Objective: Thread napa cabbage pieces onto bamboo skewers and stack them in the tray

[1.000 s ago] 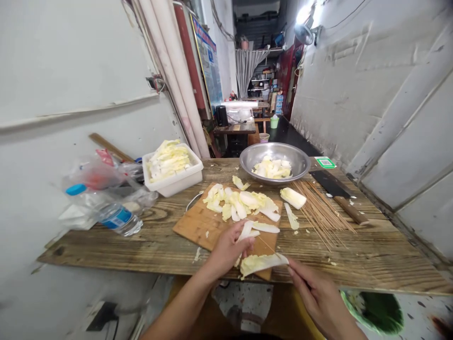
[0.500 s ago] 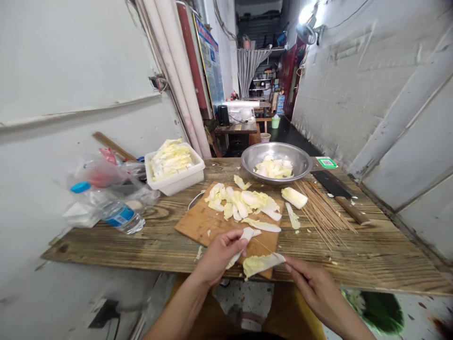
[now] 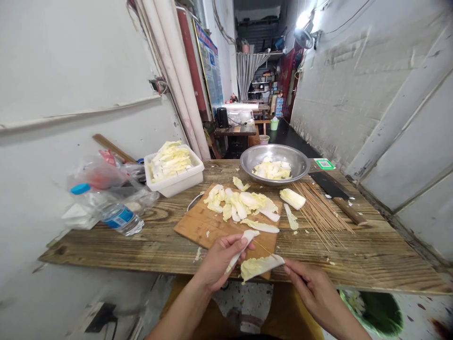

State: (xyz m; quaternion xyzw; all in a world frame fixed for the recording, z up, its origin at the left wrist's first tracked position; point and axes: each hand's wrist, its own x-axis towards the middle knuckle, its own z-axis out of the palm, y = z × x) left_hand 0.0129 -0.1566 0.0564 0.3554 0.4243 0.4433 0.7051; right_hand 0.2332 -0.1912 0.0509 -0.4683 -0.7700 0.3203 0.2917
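Note:
My left hand (image 3: pixel 226 259) pinches a pale napa cabbage leaf (image 3: pixel 238 252) between thumb and fingers, above the near edge of a wooden cutting board (image 3: pixel 193 224). A thin bamboo skewer (image 3: pixel 264 247) runs from that leaf toward my right hand (image 3: pixel 309 285). Threaded on it, a second cabbage leaf (image 3: pixel 260 267) hangs close to my right fingers. Those fingers are closed around the skewer's end, which they mostly hide. Cut cabbage pieces (image 3: pixel 240 204) lie heaped on the board, and one long leaf strip (image 3: pixel 261 226) rests just beyond my left hand.
Behind the board stand a steel bowl (image 3: pixel 305 166) of cabbage pieces and a white tub (image 3: pixel 177 187) piled with leaves. To the right lie a cabbage heart (image 3: pixel 293 199), loose skewers (image 3: pixel 322 215) and a cleaver (image 3: pixel 348 210). A water bottle (image 3: pixel 122 218) and plastic bags (image 3: pixel 95 172) crowd the left.
The left-hand leaf has turned slightly, and its tip sits closer to the skewer. My right hand and the threaded leaf have shifted slightly down and left in the picture.

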